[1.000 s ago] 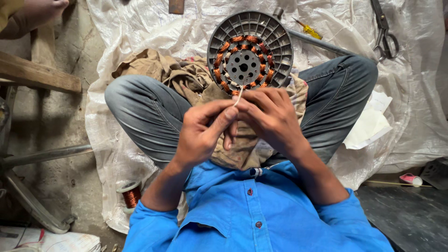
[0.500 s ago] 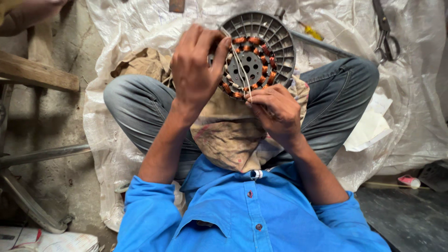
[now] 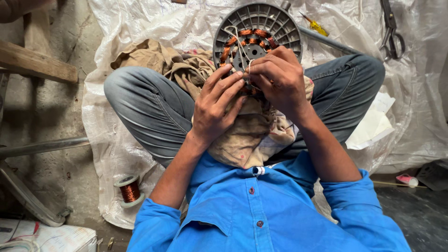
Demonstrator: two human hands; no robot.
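A round grey motor stator (image 3: pixel 261 23) with copper windings (image 3: pixel 247 35) rests on a tan cloth (image 3: pixel 247 135) across my crossed legs. My left hand (image 3: pixel 217 105) presses against the stator's near edge, fingers spread on the cloth and rim. My right hand (image 3: pixel 277 77) covers the lower right of the windings and pinches a thin pale string (image 3: pixel 235 39) that runs up over the coils. Both sleeves are blue.
A spool of copper wire (image 3: pixel 129 190) stands on the floor at the lower left. Scissors (image 3: pixel 391 32) and a yellow-handled screwdriver (image 3: pixel 317 25) lie on the white plastic sheet (image 3: pixel 140 28) behind. A wooden plank (image 3: pixel 37 63) and metal bar (image 3: pixel 42 147) are at left.
My left hand came down from high over the stator, where it drew the string up, to its near edge. My right hand moved up onto the windings.
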